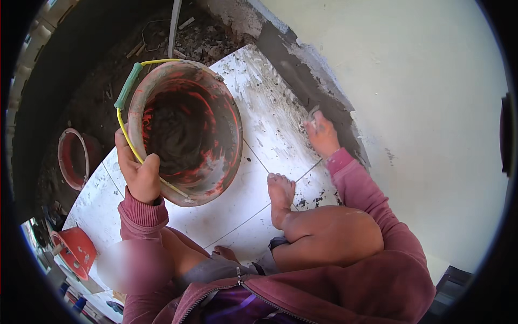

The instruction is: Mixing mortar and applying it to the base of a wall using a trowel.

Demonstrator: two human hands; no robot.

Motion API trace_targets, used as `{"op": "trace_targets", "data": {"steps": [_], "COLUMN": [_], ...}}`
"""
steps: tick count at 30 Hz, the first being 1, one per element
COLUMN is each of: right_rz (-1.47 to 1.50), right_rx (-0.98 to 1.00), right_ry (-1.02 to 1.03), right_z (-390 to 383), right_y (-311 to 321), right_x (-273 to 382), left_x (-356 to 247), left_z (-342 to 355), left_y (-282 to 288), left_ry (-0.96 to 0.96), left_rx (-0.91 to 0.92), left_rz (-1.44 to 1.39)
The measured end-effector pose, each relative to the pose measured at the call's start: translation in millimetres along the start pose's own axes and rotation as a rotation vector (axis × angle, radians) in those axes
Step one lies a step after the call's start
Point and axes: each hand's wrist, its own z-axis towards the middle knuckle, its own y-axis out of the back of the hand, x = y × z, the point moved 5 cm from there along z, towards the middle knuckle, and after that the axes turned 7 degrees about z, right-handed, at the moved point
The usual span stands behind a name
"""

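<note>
A large mortar-caked red bucket [229,140] stands tilted in front of me, with wet grey mortar [175,135] inside. Its yellow wire handle with a green grip [128,85] hangs over the left side. My left hand [139,171] is closed on the bucket's left rim, thumb lying over the edge by the wire. My right hand [322,135] reaches to the foot of the wall, fingers closed around a small greyish thing that I cannot make out. It is at the band of grey mortar [294,70] along the wall's base.
White floor tiles [232,216] smeared with mortar lie under my bare feet. A cream wall [421,108] rises on the right. Beyond the tile edge is dark soil with rubble [213,46]. A smaller bucket [75,159] and an orange-red bucket [78,251] stand at the left.
</note>
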Motion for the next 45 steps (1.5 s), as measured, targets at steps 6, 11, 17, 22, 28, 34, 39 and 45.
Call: {"op": "trace_targets", "data": {"steps": [6,11,17,22,28,34,39,45], "right_rz": [0.346,0.053,-0.003,0.011,0.199,-0.031,0.431,0.168], "right_rx": [0.086,-0.034,0.069,-0.003,-0.098,0.0,0.217,0.055], "right_ry": [-0.276,-0.012,-0.137,-0.055,-0.106,-0.014,-0.484,-0.095], "right_z": [18,-2,30,40,8,34,65,48], "right_y": [16,17,5,23,31,16,20,25], "right_x": [-14,16,15,34,21,49,50,46], "left_x": [0,-3,0,-1,-1,-3,0,-2], "left_z": [1,-2,-3,0,0,0,-2,-2], "left_y": [-1,-2,-3,-3,0,0,1,1], "left_ry": [-0.063,-0.05,-0.043,-0.037,-0.034,-0.064,-0.033,-0.104], "left_rx": [0.04,0.04,0.054,0.062,0.053,0.082,0.058,0.068], "left_rz": [0.07,0.07,0.077,0.061,0.06,0.058,0.066,0.056]}}
